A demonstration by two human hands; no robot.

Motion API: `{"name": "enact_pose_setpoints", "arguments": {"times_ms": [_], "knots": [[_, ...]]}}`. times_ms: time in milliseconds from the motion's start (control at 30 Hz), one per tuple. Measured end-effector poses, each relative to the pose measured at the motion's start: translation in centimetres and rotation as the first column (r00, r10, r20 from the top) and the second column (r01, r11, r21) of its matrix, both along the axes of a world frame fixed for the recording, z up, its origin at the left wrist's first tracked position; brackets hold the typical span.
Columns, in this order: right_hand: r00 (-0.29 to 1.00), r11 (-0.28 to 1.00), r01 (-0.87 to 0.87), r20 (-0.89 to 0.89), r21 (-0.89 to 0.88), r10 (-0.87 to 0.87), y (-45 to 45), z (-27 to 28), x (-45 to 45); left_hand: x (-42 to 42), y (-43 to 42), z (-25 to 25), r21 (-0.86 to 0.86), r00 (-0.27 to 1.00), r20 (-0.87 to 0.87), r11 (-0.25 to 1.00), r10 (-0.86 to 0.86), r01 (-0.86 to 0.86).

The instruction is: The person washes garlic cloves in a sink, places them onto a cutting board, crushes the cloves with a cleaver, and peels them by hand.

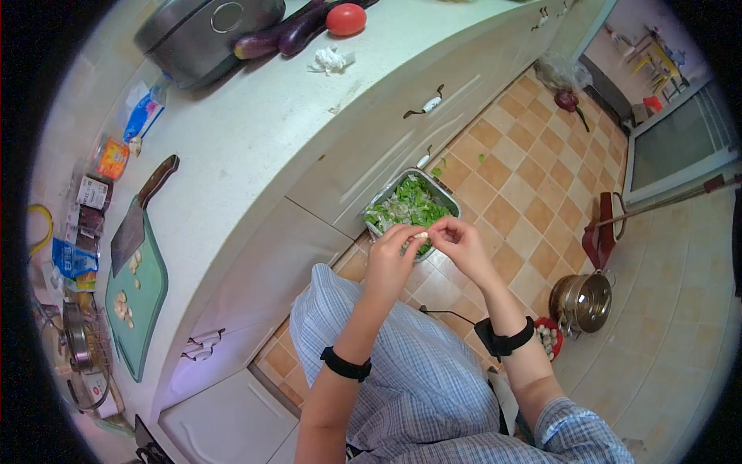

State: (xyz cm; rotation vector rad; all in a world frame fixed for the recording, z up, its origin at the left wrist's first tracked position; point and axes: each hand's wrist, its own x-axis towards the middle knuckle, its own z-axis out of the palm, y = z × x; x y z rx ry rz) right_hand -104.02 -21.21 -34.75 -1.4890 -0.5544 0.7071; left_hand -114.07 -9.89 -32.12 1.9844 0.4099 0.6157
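Note:
A small pale garlic clove (421,235) is pinched between the fingertips of both hands. My left hand (391,255) is closed on it from the left, and my right hand (459,241) has its fingers pressed together at the clove's right end. Just beneath the hands, a metal bin (456,203) on the floor holds green leaf scraps (413,199) and pale peelings. On the counter at left, more cloves (122,305) lie on a green cutting board (151,332). A cleaver (131,232) with a dark wooden handle rests across the board's far end.
The white counter (232,131) curves along the left, carrying a dark pot (209,42), eggplants (290,35), a tomato (345,19) and crumpled tissue (331,60). On the tiled floor at right stand a lidded pot (583,303), a red bowl of garlic (549,339) and a dustpan (599,240).

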Motion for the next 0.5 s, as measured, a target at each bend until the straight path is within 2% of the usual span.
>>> {"name": "enact_pose_setpoints", "arguments": {"times_ms": [33, 100, 133, 200, 333, 400, 500], "knots": [[1.000, 1.000, 0.001, -0.001, 0.000, -0.001, 0.00, 0.05, 0.03, 0.04, -0.04, -0.02, 0.000, 1.000, -0.001, 1.000, -0.001, 0.001], [0.991, 0.997, 0.004, -0.135, 0.073, 0.006, 0.04, 0.32, 0.08, 0.13, -0.12, -0.04, -0.151, 1.000, 0.012, 0.988, 0.013, -0.011], [0.991, 0.997, 0.005, -0.136, 0.073, 0.005, 0.04, 0.48, 0.14, 0.09, -0.13, -0.17, -0.151, 1.000, 0.010, 0.989, 0.012, -0.010], [0.981, 0.994, -0.021, -0.188, 0.108, 0.041, 0.04, 0.80, 0.26, -0.02, -0.12, -0.45, -0.294, 1.000, 0.000, 0.955, 0.025, -0.023], [0.985, 0.996, -0.015, -0.170, 0.086, 0.030, 0.06, 0.83, 0.03, -0.17, 0.14, -0.26, -0.238, 1.000, -0.005, 0.971, 0.027, -0.027], [0.996, 1.000, -0.018, -0.092, 0.008, 0.018, 0.03, 0.71, -0.04, -0.18, 0.32, -0.08, -0.074, 1.000, 0.015, 0.997, 0.012, -0.011], [0.999, 0.999, -0.031, -0.035, -0.005, 0.031, -0.02, 0.69, 0.04, -0.23, 0.31, 0.16, -0.024, 1.000, 0.007, 1.000, 0.008, -0.008]]}}
